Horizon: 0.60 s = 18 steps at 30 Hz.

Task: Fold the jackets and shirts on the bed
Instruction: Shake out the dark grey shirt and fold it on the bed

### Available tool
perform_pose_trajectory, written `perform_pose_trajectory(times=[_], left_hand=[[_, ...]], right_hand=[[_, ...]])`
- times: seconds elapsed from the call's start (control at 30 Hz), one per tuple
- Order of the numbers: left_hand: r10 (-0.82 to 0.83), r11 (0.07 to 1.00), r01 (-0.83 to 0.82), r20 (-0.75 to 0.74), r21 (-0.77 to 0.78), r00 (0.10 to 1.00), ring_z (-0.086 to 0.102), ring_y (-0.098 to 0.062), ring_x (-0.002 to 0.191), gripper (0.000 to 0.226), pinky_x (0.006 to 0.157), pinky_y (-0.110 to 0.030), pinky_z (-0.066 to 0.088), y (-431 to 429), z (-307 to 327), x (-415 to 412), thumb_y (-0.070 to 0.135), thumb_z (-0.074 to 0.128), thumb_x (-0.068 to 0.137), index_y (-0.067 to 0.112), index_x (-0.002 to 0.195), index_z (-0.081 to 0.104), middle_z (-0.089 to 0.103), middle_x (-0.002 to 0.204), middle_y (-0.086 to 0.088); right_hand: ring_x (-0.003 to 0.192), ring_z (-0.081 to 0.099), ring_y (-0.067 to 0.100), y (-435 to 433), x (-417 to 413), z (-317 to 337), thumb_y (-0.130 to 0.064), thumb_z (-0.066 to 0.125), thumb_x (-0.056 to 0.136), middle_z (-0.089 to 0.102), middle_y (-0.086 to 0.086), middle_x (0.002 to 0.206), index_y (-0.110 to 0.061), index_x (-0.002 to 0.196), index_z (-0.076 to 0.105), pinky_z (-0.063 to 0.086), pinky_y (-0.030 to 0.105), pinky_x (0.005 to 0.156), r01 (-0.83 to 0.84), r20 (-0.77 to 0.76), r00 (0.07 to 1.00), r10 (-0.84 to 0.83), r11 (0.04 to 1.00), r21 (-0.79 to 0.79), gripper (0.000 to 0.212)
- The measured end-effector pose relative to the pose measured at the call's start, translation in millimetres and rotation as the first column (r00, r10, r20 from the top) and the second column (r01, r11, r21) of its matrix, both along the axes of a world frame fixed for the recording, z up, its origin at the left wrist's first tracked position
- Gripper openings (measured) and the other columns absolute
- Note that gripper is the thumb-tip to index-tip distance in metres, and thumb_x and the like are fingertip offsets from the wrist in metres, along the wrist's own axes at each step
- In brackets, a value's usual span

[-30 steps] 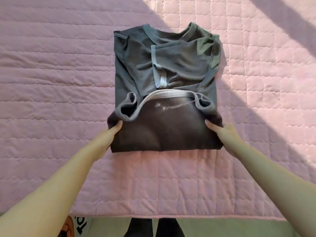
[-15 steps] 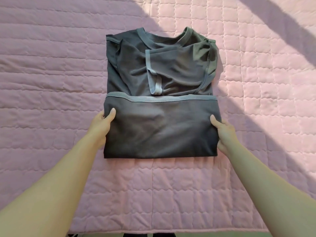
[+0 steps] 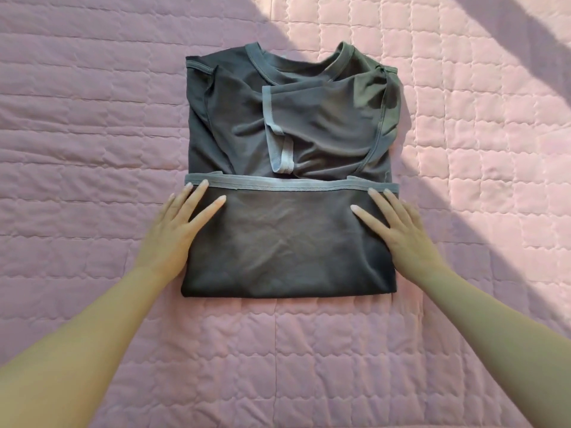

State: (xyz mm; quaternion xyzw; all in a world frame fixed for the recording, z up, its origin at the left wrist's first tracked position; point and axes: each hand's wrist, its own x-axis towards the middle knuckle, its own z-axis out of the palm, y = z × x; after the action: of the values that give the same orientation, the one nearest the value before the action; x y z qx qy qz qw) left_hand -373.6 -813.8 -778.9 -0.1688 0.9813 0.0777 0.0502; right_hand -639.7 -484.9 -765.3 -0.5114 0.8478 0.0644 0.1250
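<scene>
A pink quilt (image 3: 92,118) fills the whole view and lies flat. It is stitched in a grid of padded squares, most distinct at the upper right. A straight seam (image 3: 276,350) runs down the lower centre. A band of sunlight (image 3: 463,97) crosses the right side diagonally, with a shadow stripe (image 3: 525,41) above it.

We have one head view, looking steeply down from close above onto the bed (image 3: 92,118), forearms entering from the near edge.
</scene>
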Motion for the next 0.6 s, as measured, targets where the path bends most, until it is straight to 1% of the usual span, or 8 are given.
perform_pose_trajectory(times=[0.03, 0.1, 0.2, 0.27, 0.43, 0.5, 0.57, 0.6], left_hand=[[-0.037, 0.999, 0.037, 0.032, 0.031, 0.999, 0.019, -0.030, 0.146, 0.098, 0.117, -0.045, 0.021, -5, 0, -6, -0.020, 0.053, 0.072, 0.031, 0.151, 0.027, 0.017, 0.161, -0.005], [-0.075, 0.993, 0.063, 0.118, 0.100, 0.990, 0.013, -0.026, 0.148, 0.095, 0.117, -0.043, 0.023, -10, -7, -9, -0.013, 0.055, 0.078, 0.036, 0.151, 0.019, 0.009, 0.162, -0.002], [-0.139, 0.983, 0.108, 0.216, 0.149, 0.966, -0.001, -0.022, 0.149, 0.107, 0.119, -0.043, 0.019, -13, -11, -3, -0.008, 0.060, 0.074, 0.044, 0.151, 0.006, -0.012, 0.162, 0.002], [-0.159, 0.976, 0.111, 0.256, 0.189, 0.954, -0.009, -0.020, 0.148, 0.113, 0.120, -0.041, 0.012, -13, -5, 1, -0.012, 0.058, 0.071, 0.047, 0.149, 0.001, -0.019, 0.160, 0.004], [-0.179, 0.946, 0.090, 0.269, 0.313, 0.946, -0.008, -0.020, 0.148, 0.108, 0.119, -0.039, 0.014, -3, 16, 13, -0.015, 0.054, 0.073, 0.045, 0.147, 0.001, -0.016, 0.159, 0.004], [-0.160, 0.929, 0.036, 0.312, 0.368, 0.936, -0.011, -0.019, 0.148, 0.103, 0.120, -0.039, 0.012, 11, 23, 24, -0.013, 0.051, 0.076, 0.042, 0.147, 0.001, -0.018, 0.158, 0.004], [-0.149, 0.910, -0.004, 0.336, 0.415, 0.930, -0.013, -0.018, 0.147, 0.100, 0.120, -0.039, 0.010, 27, 32, 37, -0.011, 0.051, 0.079, 0.045, 0.147, 0.003, -0.020, 0.158, 0.005], [-0.156, 0.901, -0.009, 0.343, 0.433, 0.926, -0.014, -0.018, 0.147, 0.099, 0.120, -0.038, 0.010, 35, 38, 46, -0.009, 0.052, 0.080, 0.047, 0.147, 0.004, -0.021, 0.157, 0.005]], right_hand=[[0.146, 0.018, 0.029, -7, 0, -2, 0.001, 0.028, 0.074, 0.019, 0.005, 0.160, -0.034, 0.151, 0.026, 0.020, 0.048, 0.113, -0.064, -0.016, 0.998, 0.065, 0.997, 0.035, 0.084], [0.147, 0.019, 0.026, -17, 3, -7, 0.002, 0.028, 0.076, 0.019, 0.002, 0.160, -0.035, 0.150, 0.026, 0.017, 0.048, 0.116, -0.115, 0.021, 0.993, 0.113, 0.989, 0.098, 0.083], [0.149, 0.010, 0.021, -20, 4, -7, 0.015, 0.037, 0.068, 0.010, -0.004, 0.161, -0.039, 0.150, 0.021, 0.005, 0.042, 0.119, -0.053, 0.129, 0.991, 0.041, 0.995, 0.089, 0.099], [0.149, -0.001, 0.014, -19, 4, 4, 0.018, 0.037, 0.067, 0.002, -0.010, 0.160, -0.041, 0.150, 0.017, -0.004, 0.035, 0.119, -0.001, 0.227, 0.974, -0.023, 0.994, 0.105, 0.103], [0.148, -0.001, 0.009, -6, 16, 21, 0.021, 0.028, 0.064, 0.005, -0.014, 0.157, -0.044, 0.146, 0.026, -0.002, 0.031, 0.119, 0.070, 0.449, 0.884, -0.133, 0.986, 0.154, 0.104], [0.148, 0.003, 0.011, 5, 25, 20, 0.021, 0.029, 0.063, 0.009, -0.014, 0.157, -0.054, 0.139, 0.028, -0.001, 0.029, 0.119, 0.110, 0.518, 0.831, -0.204, 0.972, 0.206, 0.106], [0.149, 0.005, 0.009, 18, 37, 18, 0.019, 0.033, 0.071, 0.008, -0.023, 0.153, -0.071, 0.126, 0.025, -0.004, 0.020, 0.114, 0.125, 0.558, 0.795, -0.237, 0.965, 0.232, 0.105], [0.148, 0.006, 0.009, 22, 43, 25, 0.016, 0.036, 0.077, 0.008, -0.025, 0.151, -0.075, 0.121, 0.025, -0.004, 0.017, 0.112, 0.128, 0.576, 0.775, -0.258, 0.958, 0.258, 0.101]])
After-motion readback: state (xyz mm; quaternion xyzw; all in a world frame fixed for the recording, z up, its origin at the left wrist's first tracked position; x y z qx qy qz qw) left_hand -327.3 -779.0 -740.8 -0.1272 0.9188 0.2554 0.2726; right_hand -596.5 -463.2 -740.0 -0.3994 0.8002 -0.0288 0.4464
